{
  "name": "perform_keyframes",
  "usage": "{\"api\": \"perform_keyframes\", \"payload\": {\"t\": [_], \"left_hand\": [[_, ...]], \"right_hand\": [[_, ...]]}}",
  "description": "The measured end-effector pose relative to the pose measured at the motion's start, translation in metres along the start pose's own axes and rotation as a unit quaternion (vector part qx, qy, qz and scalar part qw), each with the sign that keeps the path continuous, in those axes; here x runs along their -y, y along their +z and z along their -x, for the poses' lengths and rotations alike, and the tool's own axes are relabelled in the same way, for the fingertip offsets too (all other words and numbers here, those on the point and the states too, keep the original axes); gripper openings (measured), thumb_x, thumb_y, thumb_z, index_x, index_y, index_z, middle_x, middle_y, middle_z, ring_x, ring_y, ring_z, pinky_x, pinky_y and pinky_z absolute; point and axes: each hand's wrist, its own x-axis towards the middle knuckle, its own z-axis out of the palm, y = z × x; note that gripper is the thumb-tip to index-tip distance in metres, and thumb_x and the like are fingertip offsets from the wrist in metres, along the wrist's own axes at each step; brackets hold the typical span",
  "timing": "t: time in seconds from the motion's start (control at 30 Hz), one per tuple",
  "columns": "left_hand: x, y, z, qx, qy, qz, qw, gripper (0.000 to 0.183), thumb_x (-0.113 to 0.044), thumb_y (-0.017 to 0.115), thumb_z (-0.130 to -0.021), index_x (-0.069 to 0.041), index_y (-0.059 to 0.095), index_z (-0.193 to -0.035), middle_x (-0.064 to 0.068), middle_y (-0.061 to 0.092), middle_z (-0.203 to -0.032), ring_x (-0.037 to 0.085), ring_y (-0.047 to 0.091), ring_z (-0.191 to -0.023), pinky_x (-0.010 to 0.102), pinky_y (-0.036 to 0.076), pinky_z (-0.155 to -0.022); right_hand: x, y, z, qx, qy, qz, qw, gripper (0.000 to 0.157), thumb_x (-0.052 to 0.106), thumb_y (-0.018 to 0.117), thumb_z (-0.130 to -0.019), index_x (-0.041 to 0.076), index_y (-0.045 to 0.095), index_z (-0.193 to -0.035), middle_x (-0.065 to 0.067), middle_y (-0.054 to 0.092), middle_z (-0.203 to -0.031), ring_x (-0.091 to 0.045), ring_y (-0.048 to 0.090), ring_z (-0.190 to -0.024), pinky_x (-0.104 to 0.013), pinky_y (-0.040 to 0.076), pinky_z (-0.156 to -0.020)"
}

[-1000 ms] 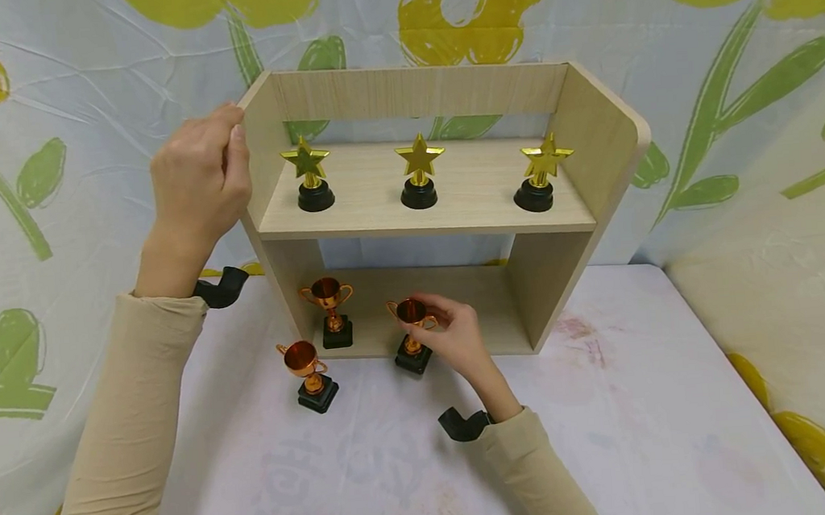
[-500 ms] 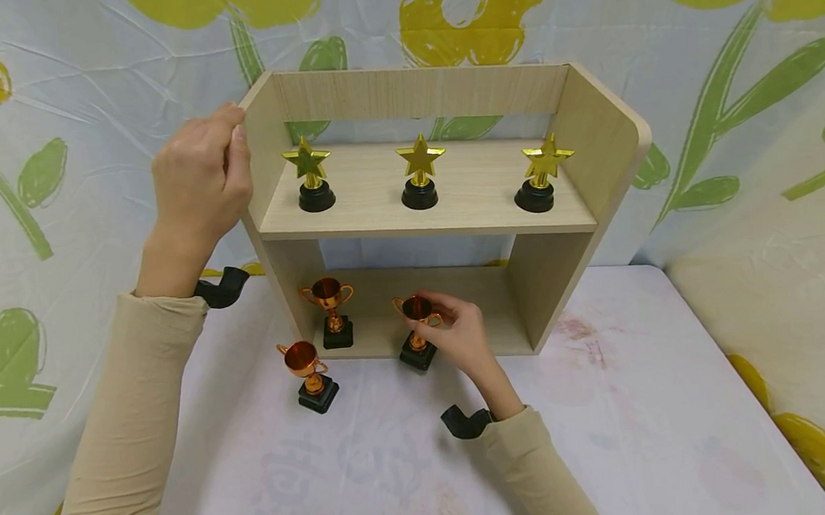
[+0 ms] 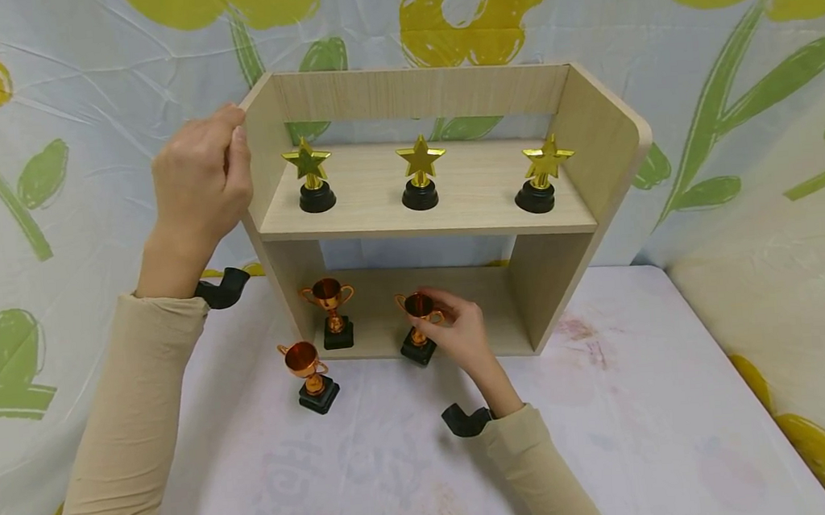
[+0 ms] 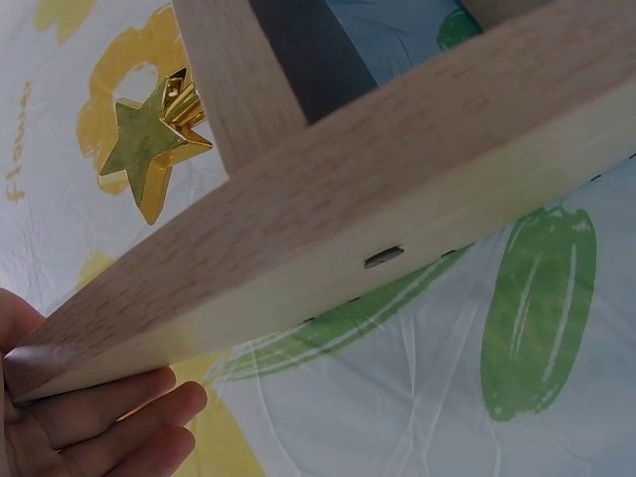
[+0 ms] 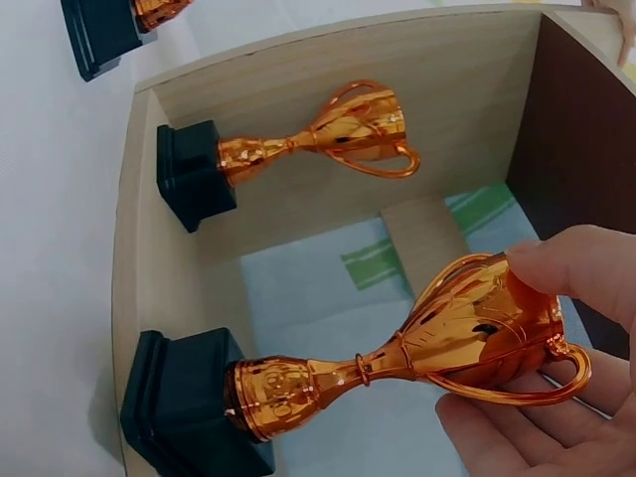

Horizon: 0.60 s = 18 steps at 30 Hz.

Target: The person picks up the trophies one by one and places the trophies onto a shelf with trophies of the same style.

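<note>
My right hand (image 3: 456,328) pinches a copper-coloured trophy cup (image 5: 487,333) by its bowl, thumb on one side and fingers behind. Its black square base (image 3: 418,347) is at the front edge of the lower shelf, near the middle. On that shelf's left end stands a second trophy cup (image 3: 330,296), upright. A third trophy cup (image 3: 304,361) stands on the table in front of the shelf's left corner. My left hand (image 3: 202,173) grips the upper front edge of the left side panel (image 4: 248,219), thumb on one face and fingers on the other.
Three gold star trophies, left (image 3: 310,172), middle (image 3: 419,168) and right (image 3: 541,170), stand in a row on the upper shelf (image 3: 482,220) of the pale wooden unit. A white cloth (image 3: 616,435) covers the table. A flower-printed curtain (image 3: 743,207) hangs behind.
The right hand has moved the held trophy cup slightly right and back, onto the lower shelf's front edge. The left hand stays on the side panel.
</note>
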Motion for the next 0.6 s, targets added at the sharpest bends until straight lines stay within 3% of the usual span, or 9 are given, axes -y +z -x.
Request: {"api": "perform_keyframes", "payload": {"t": [0.27, 0.6], "left_hand": [[0.001, 0.001, 0.000, 0.001, 0.001, -0.001, 1.0000, 0.036, -0.020, 0.040, -0.094, -0.001, 0.068, -0.106, 0.010, 0.067, -0.113, 0.036, 0.064, -0.091, 0.056, 0.048, -0.070], [0.001, 0.000, 0.000, 0.003, 0.000, -0.003, 1.0000, 0.036, -0.021, 0.040, -0.094, -0.002, 0.068, -0.107, 0.010, 0.067, -0.114, 0.036, 0.064, -0.091, 0.056, 0.048, -0.069]], "right_hand": [[-0.003, 0.001, -0.001, -0.003, 0.001, 0.002, 1.000, 0.047, -0.005, 0.069, -0.079, -0.010, 0.055, -0.123, -0.025, 0.058, -0.121, -0.037, 0.058, -0.110, -0.044, 0.043, -0.097], [-0.013, 0.001, -0.003, 0.001, -0.006, -0.003, 1.000, 0.047, 0.001, 0.067, -0.083, -0.002, 0.054, -0.128, -0.021, 0.056, -0.127, -0.035, 0.055, -0.114, -0.046, 0.043, -0.097]]}}
